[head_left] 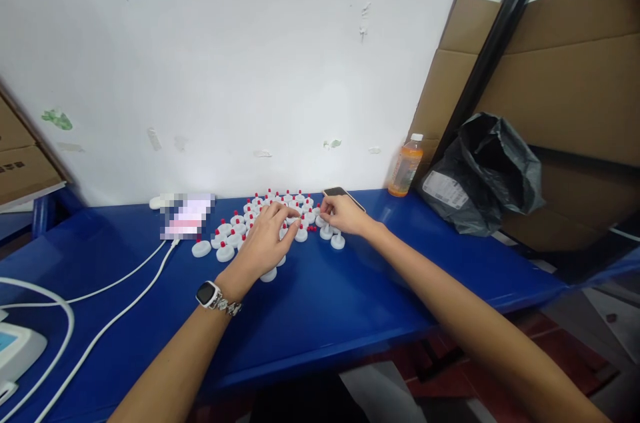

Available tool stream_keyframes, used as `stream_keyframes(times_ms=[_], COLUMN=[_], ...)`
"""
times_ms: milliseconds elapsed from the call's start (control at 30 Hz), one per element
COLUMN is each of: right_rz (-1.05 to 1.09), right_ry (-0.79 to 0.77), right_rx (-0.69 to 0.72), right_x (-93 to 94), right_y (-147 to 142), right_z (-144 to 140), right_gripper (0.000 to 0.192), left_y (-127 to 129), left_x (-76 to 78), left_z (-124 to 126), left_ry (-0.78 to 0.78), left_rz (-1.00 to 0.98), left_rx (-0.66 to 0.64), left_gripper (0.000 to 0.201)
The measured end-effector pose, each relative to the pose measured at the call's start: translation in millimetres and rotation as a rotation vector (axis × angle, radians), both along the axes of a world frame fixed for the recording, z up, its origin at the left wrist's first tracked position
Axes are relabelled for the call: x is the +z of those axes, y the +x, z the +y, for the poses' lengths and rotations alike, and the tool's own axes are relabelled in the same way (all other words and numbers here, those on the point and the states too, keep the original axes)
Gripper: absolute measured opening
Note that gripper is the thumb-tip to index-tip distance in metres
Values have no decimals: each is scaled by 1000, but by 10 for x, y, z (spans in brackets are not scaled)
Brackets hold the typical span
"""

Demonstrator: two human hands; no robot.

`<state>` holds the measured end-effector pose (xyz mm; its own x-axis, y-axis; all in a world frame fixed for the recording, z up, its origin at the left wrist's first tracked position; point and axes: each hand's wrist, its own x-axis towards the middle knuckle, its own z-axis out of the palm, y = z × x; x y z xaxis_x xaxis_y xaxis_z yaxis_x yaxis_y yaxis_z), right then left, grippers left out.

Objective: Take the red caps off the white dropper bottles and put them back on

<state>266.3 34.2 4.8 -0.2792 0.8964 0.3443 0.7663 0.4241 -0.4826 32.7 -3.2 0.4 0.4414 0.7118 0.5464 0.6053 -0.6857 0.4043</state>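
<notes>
Many white, round nozzle caps (pixel 225 253) stand on the blue table, most with a small red tip on top. My left hand (pixel 267 236) reaches over the cluster, its thumb and index finger closed at the top of one white nozzle cap (pixel 301 235). Its other fingers hide caps behind them. At the right edge of the group, my right hand (pixel 343 213) is in a pinch; what sits between its fingertips is hidden. Below it stand white caps without red tips (pixel 338 241). A few loose red tips (pixel 312 229) lie between my hands.
Behind my right hand lies a dark phone (pixel 336 191). An orange drink bottle (pixel 406 166) and a grey plastic bag (pixel 483 176) stand at the right, before cardboard (pixel 565 83). At the left are a blurred-out screen (pixel 189 216), white cables (pixel 130 306) and a white device (pixel 20 353).
</notes>
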Motion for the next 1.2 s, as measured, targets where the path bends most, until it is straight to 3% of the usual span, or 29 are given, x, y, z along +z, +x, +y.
stream_keyframes(times_ms=[100,200,300,400,567,667,1100,1200], right_rz=[316,704,850,700,-121,-330,-276,-69], right_ry=[-17,-101,-162,-87,131,120,35,45], right_rx=[25,148,247,182,-48,-52,3,7], right_x=[39,76,66,6,-108,-126,-158,-117], right_y=[-51,-187,-298,-285,-152,-164,-182,-213], right_z=[-93,-233,-334,-342,-276,-257,-169,-171], right_gripper=[6,23,33,32,12,11,13,16], left_y=[17,58,91,88,54,48,1,9], left_x=[5,14,18,14,8,0,1,33], left_z=[-17,-54,-80,-80,-64,-57,-40,-68], left_ry=[5,-30,-139,-194,-111,-97,-90,-115], left_rz=[-38,-92,-121,-121,-103,-89,-93,-105], left_rx=[-8,-39,-68,-59,-34,-35,-7,-9], left_gripper=[31,38,41,40,37,37,35,34])
